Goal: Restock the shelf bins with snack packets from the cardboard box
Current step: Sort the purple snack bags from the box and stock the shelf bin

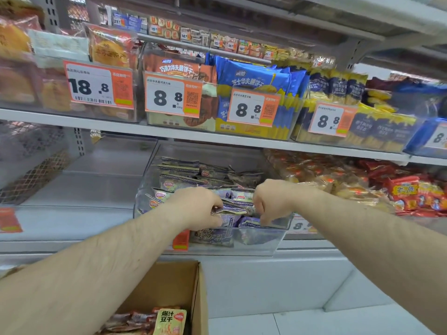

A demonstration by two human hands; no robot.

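Both forearms reached up from the bottom corners of the frame into a clear bin at centre. Its front wall carried an orange tag. The left hand curled its fingers round purple snack packets heaped inside, and the right hand pinched the same heap from the other side. Below them, at the bottom edge, a cardboard box stood open with more packets in it. Higher up, shelf bins showed price cards reading 8.8.
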